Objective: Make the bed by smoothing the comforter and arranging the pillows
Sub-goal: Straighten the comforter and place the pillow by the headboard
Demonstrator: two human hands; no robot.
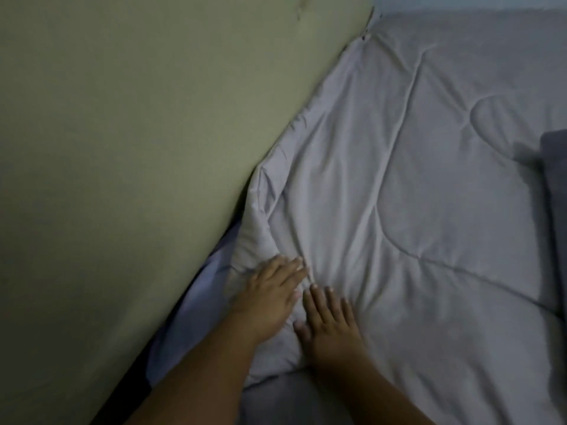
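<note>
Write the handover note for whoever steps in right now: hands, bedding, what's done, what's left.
Left hand: open, fingers flat on the comforter near its wall-side edge.
Right hand: open, flat beside the left hand.
Comforter: spread over the bed, far part fairly flat; creases bunch by the wall just ahead of the hands.
Dark grey shape at the right edge: possibly a pillow, cannot tell.
Left to do: smooth the wall-side creases, then arrange the pillows.
</note>
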